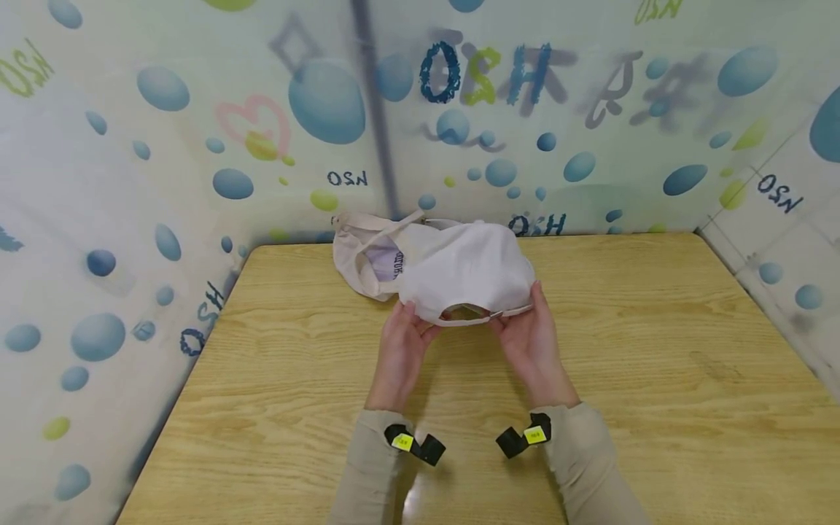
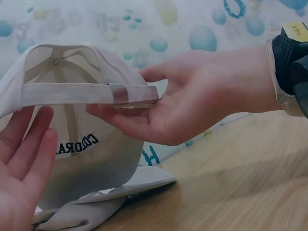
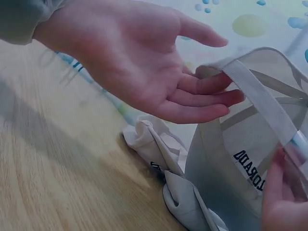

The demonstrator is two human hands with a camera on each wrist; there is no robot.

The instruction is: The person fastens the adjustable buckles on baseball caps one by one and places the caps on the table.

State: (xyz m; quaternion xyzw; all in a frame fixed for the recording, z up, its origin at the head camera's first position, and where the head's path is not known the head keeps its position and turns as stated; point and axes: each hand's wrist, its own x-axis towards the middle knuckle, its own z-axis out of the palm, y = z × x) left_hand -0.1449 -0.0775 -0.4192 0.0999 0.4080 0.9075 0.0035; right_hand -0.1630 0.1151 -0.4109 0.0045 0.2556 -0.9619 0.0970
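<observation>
Both hands hold a white baseball cap (image 1: 469, 270) by its back edge, over the far part of the table. Its rear opening and adjustment strap (image 2: 67, 94) face me. Mirrored dark lettering shows inside the crown. At the strap's right end, my right hand (image 1: 530, 350) grips the edge between thumb and fingers. My left hand (image 1: 400, 354) is at the other end, its fingers (image 3: 202, 98) reaching under the edge and its thumb on the outer side. Left of the cap and behind it lies a crumpled cream fabric piece (image 1: 348, 255) with straps and dark lettering.
The wooden table (image 1: 282, 386) ends at a back wall (image 1: 420, 160) covered by a sheet printed with blue and green drops and letters. Similar walls stand close on the left and right.
</observation>
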